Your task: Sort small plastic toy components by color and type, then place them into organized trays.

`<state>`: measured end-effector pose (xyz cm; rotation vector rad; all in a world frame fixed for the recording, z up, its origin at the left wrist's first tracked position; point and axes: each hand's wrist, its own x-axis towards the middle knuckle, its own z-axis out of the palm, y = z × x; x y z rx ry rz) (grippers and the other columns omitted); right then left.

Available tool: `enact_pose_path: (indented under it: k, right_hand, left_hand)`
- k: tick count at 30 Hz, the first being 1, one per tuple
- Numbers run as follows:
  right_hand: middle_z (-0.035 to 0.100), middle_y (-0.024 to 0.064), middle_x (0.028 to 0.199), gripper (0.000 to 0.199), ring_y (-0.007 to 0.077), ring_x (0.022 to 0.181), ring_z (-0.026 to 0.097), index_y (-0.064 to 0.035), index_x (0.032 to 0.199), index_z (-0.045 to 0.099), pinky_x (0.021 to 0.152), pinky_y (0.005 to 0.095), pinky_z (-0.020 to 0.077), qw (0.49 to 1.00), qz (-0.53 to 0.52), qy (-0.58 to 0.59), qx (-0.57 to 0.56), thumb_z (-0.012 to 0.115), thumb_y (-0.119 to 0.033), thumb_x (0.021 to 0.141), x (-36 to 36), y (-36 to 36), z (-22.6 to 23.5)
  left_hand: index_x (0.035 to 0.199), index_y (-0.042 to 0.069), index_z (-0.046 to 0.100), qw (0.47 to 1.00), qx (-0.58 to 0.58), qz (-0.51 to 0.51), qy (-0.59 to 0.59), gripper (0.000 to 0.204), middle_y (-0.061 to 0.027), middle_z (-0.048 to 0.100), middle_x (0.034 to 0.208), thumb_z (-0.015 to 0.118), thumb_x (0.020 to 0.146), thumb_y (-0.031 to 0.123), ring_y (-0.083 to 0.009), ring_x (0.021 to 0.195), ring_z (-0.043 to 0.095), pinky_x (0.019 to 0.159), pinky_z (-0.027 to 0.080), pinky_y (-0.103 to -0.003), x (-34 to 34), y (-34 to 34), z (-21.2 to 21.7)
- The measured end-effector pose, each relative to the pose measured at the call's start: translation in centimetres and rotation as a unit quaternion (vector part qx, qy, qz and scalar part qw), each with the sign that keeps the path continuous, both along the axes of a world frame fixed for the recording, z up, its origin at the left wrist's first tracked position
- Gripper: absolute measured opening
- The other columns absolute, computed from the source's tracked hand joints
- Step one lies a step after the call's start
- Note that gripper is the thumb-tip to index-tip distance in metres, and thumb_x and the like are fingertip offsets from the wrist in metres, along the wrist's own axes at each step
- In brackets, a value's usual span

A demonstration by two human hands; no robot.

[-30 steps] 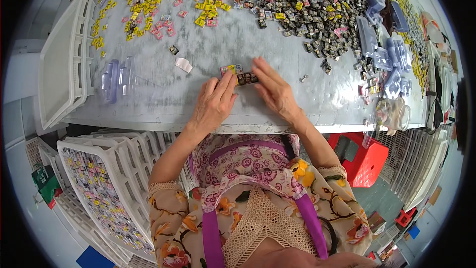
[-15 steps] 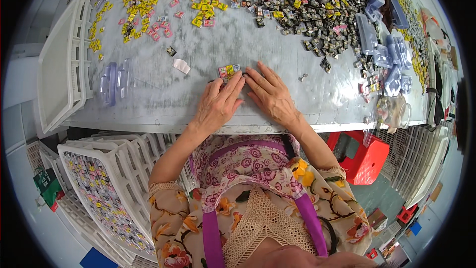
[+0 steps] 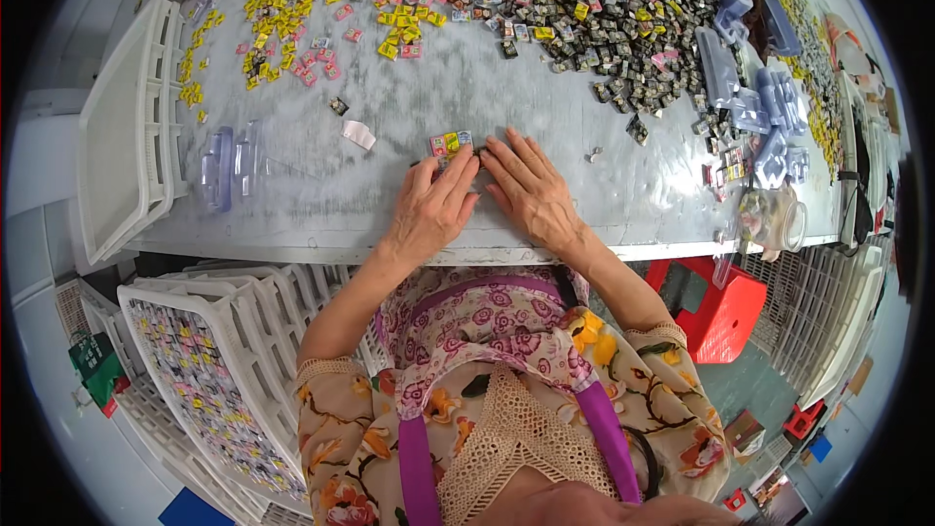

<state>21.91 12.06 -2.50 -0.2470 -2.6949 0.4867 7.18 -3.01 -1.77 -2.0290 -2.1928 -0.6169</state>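
A small block of little square packets (image 3: pixel 450 142), pink, yellow and pale blue along its far row, lies on the grey table in front of me. My left hand (image 3: pixel 427 206) rests at its near side, index and middle fingers stretched over the packets and covering part of them. The thumb stands apart and the other fingers bend. My right hand (image 3: pixel 534 200) lies flat just to the right, fingers stretched toward the far side, its index side beside a dark bit at the block's right edge. Neither hand is closed round anything; what lies under the left fingertips is hidden.
Heaps of yellow packets (image 3: pixel 278 10) and black packets (image 3: pixel 648 54) cover the far table. Clear plastic trays (image 3: pixel 224 170) and a white crate (image 3: pixel 112 136) stand left; more trays (image 3: pixel 774 102) and a clear jar (image 3: pixel 776 219) sit right. Below are stacked crates (image 3: pixel 234 331) and a red stool (image 3: pixel 726 317).
The view has shifted very slightly. Both hands stay almost in place beside the block of packets.
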Motion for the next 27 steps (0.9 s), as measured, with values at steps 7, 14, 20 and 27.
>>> enact_pose_path:
  k: [7, 14, 20, 27]
  right_hand:
    - [0.050, 0.0141, 0.146, 0.053, 0.0361, 0.140, 0.042, -0.0031, 0.138, 0.054, 0.114, 0.0461, 0.0372, 0.998, 0.003, 0.009, -0.057, 0.070, -0.012, 0.087, 0.3, 0.8, 0.5]
    - [0.048, 0.0142, 0.148, 0.057, 0.0368, 0.141, 0.039, -0.0016, 0.139, 0.052, 0.115, 0.0491, 0.0346, 0.995, -0.012, 0.029, -0.096, 0.070, -0.013, 0.087, 0.5, 0.9, 0.9]
    - [0.046, 0.0119, 0.150, 0.061, 0.0357, 0.143, 0.037, -0.0023, 0.140, 0.051, 0.116, 0.0498, 0.0319, 0.999, 0.012, -0.037, -0.015, 0.072, -0.019, 0.086, 0.1, 0.7, 1.0]
    - [0.054, 0.0115, 0.142, 0.064, 0.0344, 0.135, 0.046, -0.0053, 0.139, 0.053, 0.114, 0.0513, 0.0326, 0.997, 0.018, -0.017, -0.069, 0.076, -0.018, 0.080, -1.8, 2.0, 2.3]
  left_hand:
    - [0.129, -0.001, 0.061, 0.997, 0.031, 0.002, -0.065, 0.052, -0.0096, 0.054, 0.141, 0.074, 0.080, 0.012, -0.0286, 0.105, 0.053, 0.092, 0.047, -0.038, -0.3, -0.2, 1.0]
    - [0.131, 0.001, 0.061, 0.996, 0.040, 0.073, -0.008, 0.052, -0.0102, 0.055, 0.142, 0.073, 0.082, 0.016, -0.0330, 0.123, 0.051, 0.098, 0.043, -0.045, -1.4, -1.8, 2.1]
    - [0.139, 0.001, 0.053, 0.995, -0.076, -0.014, -0.066, 0.062, -0.0145, 0.044, 0.152, 0.072, 0.084, 0.024, -0.0349, 0.144, 0.035, 0.113, 0.026, -0.054, -0.1, -1.1, 0.9]
    - [0.141, 0.001, 0.051, 0.994, 0.048, 0.052, -0.084, 0.061, -0.0171, 0.047, 0.149, 0.072, 0.087, 0.018, -0.0329, 0.140, 0.042, 0.112, 0.032, -0.052, -2.5, -2.6, 2.0]
